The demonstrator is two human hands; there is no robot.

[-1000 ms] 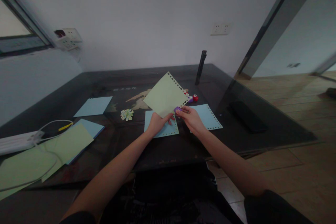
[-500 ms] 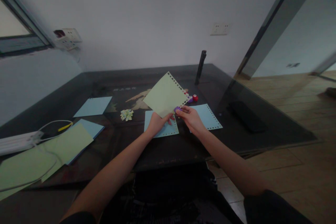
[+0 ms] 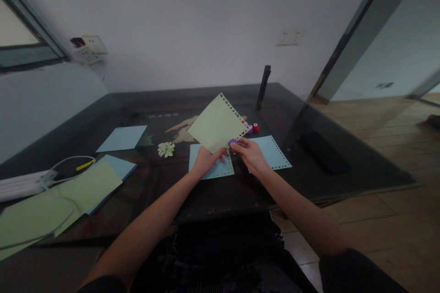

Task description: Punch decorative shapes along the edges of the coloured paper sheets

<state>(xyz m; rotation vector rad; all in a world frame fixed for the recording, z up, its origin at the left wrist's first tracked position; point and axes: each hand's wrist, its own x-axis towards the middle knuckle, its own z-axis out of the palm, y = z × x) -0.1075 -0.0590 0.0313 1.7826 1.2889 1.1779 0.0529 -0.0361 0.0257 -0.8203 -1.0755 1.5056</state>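
My left hand (image 3: 205, 160) grips a pale green sheet (image 3: 216, 123) by its lower corner, tilted up above the table. A row of small punched holes runs down the sheet's right edge. In my right hand (image 3: 253, 155), between thumb and fingers, is a small purple craft punch (image 3: 233, 142) set at the sheet's lower right edge. Below my hands lies a blue sheet (image 3: 220, 172) with holes along its near edge. To the right rests another punched blue sheet (image 3: 273, 153). Red (image 3: 255, 127) and purple punches sit behind, partly hidden by the green sheet.
A heap of small paper cutouts (image 3: 166, 149) lies left of my hands. Farther left are a blue sheet (image 3: 125, 138), stacked green paper (image 3: 89, 185) and a white power strip (image 3: 24, 185) with a cable. A black upright object (image 3: 263, 88) and a dark phone-like slab (image 3: 323, 152) are at right.
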